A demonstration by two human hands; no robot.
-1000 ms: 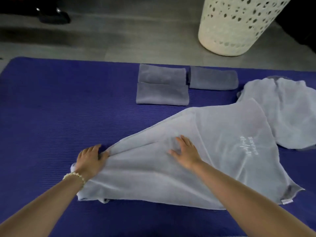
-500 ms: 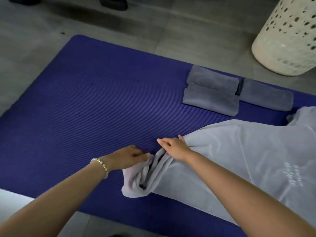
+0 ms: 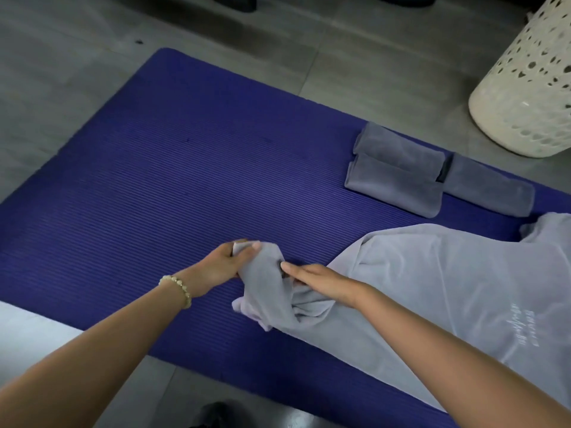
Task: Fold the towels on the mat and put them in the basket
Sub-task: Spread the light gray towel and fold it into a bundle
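A large light-grey towel (image 3: 432,288) is seen spread across the near right part of a purple ribbed mat (image 3: 185,168), its left end bunched and twisted near the middle of the mat's near edge. That end's corner is gripped by the left hand (image 3: 222,264), the fingers curled round the cloth and the thumb laid over it, a beaded bracelet (image 3: 177,288) worn at the wrist. The right hand (image 3: 315,278) is laid on the bunched cloth just beside it, the fingers held straight and pointed left, nothing clasped in them. Pale printed lettering (image 3: 309,330) is carried on the towel toward the mat's right edge, too blurred to be read. More light cloth (image 3: 550,230) is seen at the right edge; whether it is a separate towel cannot be told. Three folded dark-grey towels (image 3: 392,183) are laid side by side, touching, close to the mat's far edge on the right. A cream perforated basket (image 3: 525,88) is stood on the grey tiled floor (image 3: 61,57) just beyond the mat's far right corner, well apart from both hands.
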